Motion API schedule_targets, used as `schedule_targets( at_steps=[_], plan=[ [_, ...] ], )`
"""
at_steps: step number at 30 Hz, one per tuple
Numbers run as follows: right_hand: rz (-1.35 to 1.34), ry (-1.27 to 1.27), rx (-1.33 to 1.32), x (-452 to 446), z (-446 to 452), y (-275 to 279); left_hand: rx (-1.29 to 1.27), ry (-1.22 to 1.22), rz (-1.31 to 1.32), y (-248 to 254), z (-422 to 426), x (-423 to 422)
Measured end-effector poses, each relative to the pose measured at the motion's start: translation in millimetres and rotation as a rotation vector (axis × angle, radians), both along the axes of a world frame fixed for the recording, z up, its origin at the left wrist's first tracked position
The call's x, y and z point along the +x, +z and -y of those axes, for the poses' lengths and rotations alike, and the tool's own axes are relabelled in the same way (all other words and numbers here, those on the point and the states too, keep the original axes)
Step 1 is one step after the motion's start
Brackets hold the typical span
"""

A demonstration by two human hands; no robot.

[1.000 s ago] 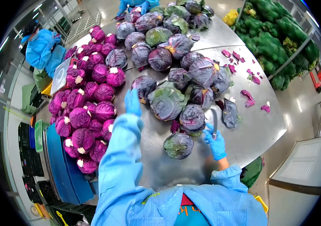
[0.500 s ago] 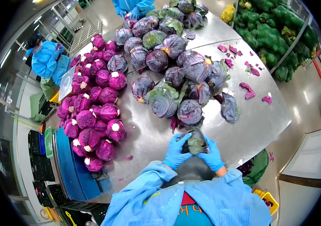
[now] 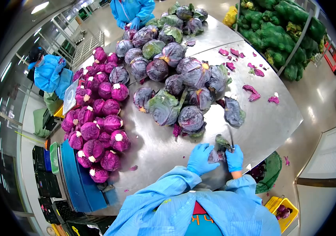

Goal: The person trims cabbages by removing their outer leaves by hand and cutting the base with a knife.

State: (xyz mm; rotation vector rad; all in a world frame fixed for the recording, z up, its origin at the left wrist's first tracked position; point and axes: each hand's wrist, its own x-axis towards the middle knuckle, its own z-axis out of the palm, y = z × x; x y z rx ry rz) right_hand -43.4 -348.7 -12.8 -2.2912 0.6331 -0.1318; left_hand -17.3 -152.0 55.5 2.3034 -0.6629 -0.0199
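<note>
Metal table [image 3: 272, 122]; held cabbage [image 3: 214, 157] dusky purple.

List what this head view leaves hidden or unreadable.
Head view: underside of the small purple cabbage, hidden by the left blue-gloved hand.
Head view: handle of the thin dark blade, hidden by the right blue-gloved hand.
Head view: markings on the flat pale panel, too small.

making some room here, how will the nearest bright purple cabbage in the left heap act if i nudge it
The cabbage looks round, so it would probably roll, though neighbouring cabbages might block it on the far side. Its leaves look tightly wrapped, so it is likely firm.
</note>
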Motion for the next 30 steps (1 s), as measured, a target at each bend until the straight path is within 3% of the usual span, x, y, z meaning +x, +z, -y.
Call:
schedule_targets(
  at_steps=[4,7,9,10,11,12,13,15,17,18,21,22,23,24,25,30],
  plan=[
    [0.035,-0.117,-0.015,9.5,29.7,-5.3,-0.304,-0.042,0.05,-18.6,-41.5,-18.6],
    [-0.067,-0.246,0.089,-11.3,78.8,-4.4,-0.398,0.164,-0.07,-29.2,-63.1,-38.3],
    [-0.072,-0.298,0.001,-39.7,107.9,16.8,-0.158,0.205,0.02,-10.4,-64.1,-42.0],
    [0.074,-0.345,0.103,-59.9,130.9,-2.2,-0.057,0.236,0.02,0.4,-57.7,-43.2],
    [-0.013,-0.302,-0.08,-81.9,158.1,-16.9,0.043,0.263,0.019,5.2,-51.6,-41.6],
    [-0.001,-0.293,0.036,-99.8,168.5,-12.3,0.105,0.247,-0.02,4.6,-45.7,-36.5],
    [-0.221,-0.348,-0.238,-111.9,169.8,1.6,0.158,0.236,-0.072,6.9,-42.2,-30.6],
    [-0.413,-0.323,-0.567,-126.1,155.6,28.6,0.261,0.189,-0.185,16.6,-32.6,-21.7],
    [-0.273,-0.347,-0.553,-127.6,145.8,27.7,0.356,0.214,-0.261,20.6,-22.1,-15.0],
    [-0.16,-0.283,-0.515,-118.6,125.9,44.7,0.392,0.213,-0.281,19.9,-19.9,-12.5],
    [0.255,-0.031,0.039,-89.0,52.6,77.2,0.396,0.227,-0.349,11.7,-18.7,-10.1],
    [0.183,0.112,0.133,-84.7,40.5,58.2,0.379,0.221,-0.364,15.3,-20.7,-5.6],
    [-0.14,0.157,0.352,-73.7,15.8,86.7,0.362,0.219,-0.376,17.1,-23.1,-2.6],
    [-0.224,0.234,0.312,-70.3,-2.6,74.6,0.361,0.259,-0.394,9.5,-25.8,-1.8],
    [-0.07,0.313,0.325,-69.6,-22.4,71.1,0.333,0.249,-0.405,5.0,-29.8,-1.5],
    [-0.039,0.452,0.296,-64.3,-57.9,53.1,0.238,0.186,-0.403,-0.8,-45.5,6.3]
  ],
)
